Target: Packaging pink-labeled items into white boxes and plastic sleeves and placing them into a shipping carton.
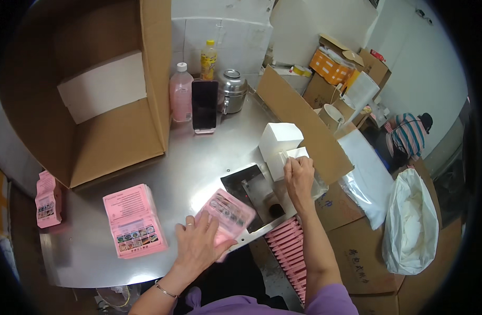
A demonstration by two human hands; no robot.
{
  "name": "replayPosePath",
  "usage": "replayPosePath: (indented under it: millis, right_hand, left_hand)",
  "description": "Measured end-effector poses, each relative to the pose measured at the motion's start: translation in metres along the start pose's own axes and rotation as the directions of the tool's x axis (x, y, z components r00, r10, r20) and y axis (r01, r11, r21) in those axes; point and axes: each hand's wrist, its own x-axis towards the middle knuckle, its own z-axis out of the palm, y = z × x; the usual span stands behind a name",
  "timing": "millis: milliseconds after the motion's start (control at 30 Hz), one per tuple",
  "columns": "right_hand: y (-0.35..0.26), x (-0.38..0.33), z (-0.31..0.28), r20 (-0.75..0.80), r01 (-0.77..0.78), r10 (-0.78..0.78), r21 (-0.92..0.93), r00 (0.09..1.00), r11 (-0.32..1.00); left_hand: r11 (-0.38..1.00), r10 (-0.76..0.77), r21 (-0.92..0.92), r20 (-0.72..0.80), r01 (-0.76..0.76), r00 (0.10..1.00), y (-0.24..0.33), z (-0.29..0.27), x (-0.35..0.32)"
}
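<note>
At the front edge of the metal table my left hand (199, 239) lies on a pink printed packet (229, 212), its fingers on top and the thumb along the near side. The packet is slightly blurred. My right hand (299, 178) is closed on a small white paper block (275, 165) at the table's right side. Touching it from behind is a taller white block (280, 139). Between my hands sits a dark rectangular opening (251, 191) in the table top, with a metal part inside.
A stack of pink printed packets (135, 223) lies left of my left hand, and another pink stack (48, 202) is further left. A large open carton (115, 139) stands behind them. A phone (205, 105), bottles (181, 97) and a metal pot (233, 92) line the back. Below right are pink packets in a row (288, 252). A person (406, 136) bends at the far right.
</note>
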Motion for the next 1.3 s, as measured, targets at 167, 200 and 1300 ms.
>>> replayPosePath:
  millis: [167, 200, 1300]
  right_hand:
    - [-0.01, -0.013, 0.001, -0.082, 0.105, -0.105, -0.008, 0.991, 0.994]
    - [-0.013, -0.019, 0.001, -0.073, 0.182, -0.183, -0.021, 0.98, 0.983]
    - [-0.006, -0.005, 0.012, -0.01, 0.059, -0.06, -0.101, 0.998, 0.993]
  left_hand:
    - [0.996, 0.019, -0.082, 0.061, -0.014, 0.998, -0.007, 0.021, -0.008]
    - [0.993, 0.067, -0.098, 0.041, -0.062, 0.997, -0.009, 0.02, -0.011]
    - [0.923, -0.318, -0.256, -0.09, 0.286, 0.944, -0.07, -0.08, -0.042]
